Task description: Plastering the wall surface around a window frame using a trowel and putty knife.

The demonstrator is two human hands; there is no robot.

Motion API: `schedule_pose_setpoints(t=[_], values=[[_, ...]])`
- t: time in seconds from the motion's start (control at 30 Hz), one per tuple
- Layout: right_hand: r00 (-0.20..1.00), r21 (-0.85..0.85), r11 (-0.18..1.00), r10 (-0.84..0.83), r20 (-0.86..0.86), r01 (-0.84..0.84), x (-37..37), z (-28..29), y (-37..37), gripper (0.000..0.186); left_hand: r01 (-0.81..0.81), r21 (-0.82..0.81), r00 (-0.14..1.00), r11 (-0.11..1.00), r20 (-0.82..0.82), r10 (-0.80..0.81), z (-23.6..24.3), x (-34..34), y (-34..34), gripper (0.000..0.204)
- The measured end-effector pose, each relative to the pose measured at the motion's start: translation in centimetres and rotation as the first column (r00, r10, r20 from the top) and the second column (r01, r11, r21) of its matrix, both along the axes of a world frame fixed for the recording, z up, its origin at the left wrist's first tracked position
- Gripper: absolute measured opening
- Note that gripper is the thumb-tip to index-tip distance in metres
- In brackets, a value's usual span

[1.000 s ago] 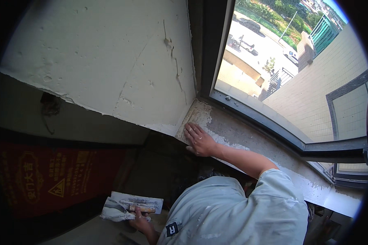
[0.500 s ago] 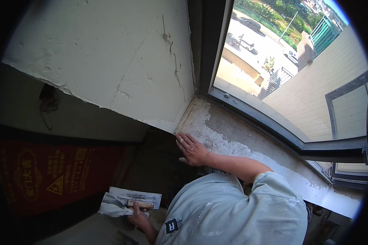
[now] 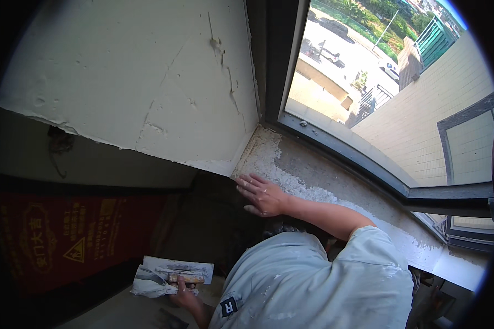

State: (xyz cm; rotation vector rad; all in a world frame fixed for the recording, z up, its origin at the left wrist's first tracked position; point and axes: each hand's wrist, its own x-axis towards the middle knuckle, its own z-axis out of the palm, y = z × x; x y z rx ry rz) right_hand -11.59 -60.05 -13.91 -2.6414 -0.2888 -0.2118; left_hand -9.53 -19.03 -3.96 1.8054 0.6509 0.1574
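I watched two hands. The left hand (image 3: 185, 293) gripped one trowel (image 3: 167, 267); one plaster-caked scraper (image 3: 148, 288) lay against it, just left of that hand, though I could not tell how it was held. The right hand (image 3: 262, 197) was empty, fingers slightly spread, by the sill's (image 3: 318, 167) edge; I could not tell whether its fingertips touched. Patchy white plaster (image 3: 304, 189) lay on the sill beside it. Beyond it, one cracked wall (image 3: 121, 71) closed off the left and one window frame (image 3: 282, 55) the right, at least two cars (image 3: 389, 68) outside. One red sheet (image 3: 60, 236) showed left of the left hand. The shirt (image 3: 313, 279) blocked my view between the arms.
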Motion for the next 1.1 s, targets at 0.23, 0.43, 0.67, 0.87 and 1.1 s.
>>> schedule_pose_setpoints(t=[0.23,0.43,0.67,0.87,1.1], values=[[0.962,-0.170,0.947,-0.274,0.016,0.273,-0.2,-1.8,-5.5,0.075,0.008,0.022,1.000,1.000,-0.022,-0.008,0.3,0.3,-0.3,0.040],[1.000,0.075,0.997,0.022,0.006,-0.022,-2.3,0.8,4.1,0.074,0.042,0.002,0.997,0.999,-0.060,-0.042,0.7,0.5,-1.1,0.042],[0.907,-0.168,0.892,-0.421,0.029,0.420,-1.9,-1.2,-4.2,0.074,0.071,0.044,0.997,0.996,0.015,-0.072,1.2,0.0,-0.5,0.040],[0.993,0.048,0.992,-0.114,-0.010,0.114,-3.7,-0.6,3.8,0.074,0.033,-0.004,0.999,0.999,0.034,-0.033,1.1,-0.2,0.8,0.039],[0.880,-0.192,0.861,-0.443,0.172,0.471,2.8,-2.6,-2.4,0.075,0.085,0.009,0.995,0.996,-0.051,-0.085,2.4,-0.5,2.8,0.043]])
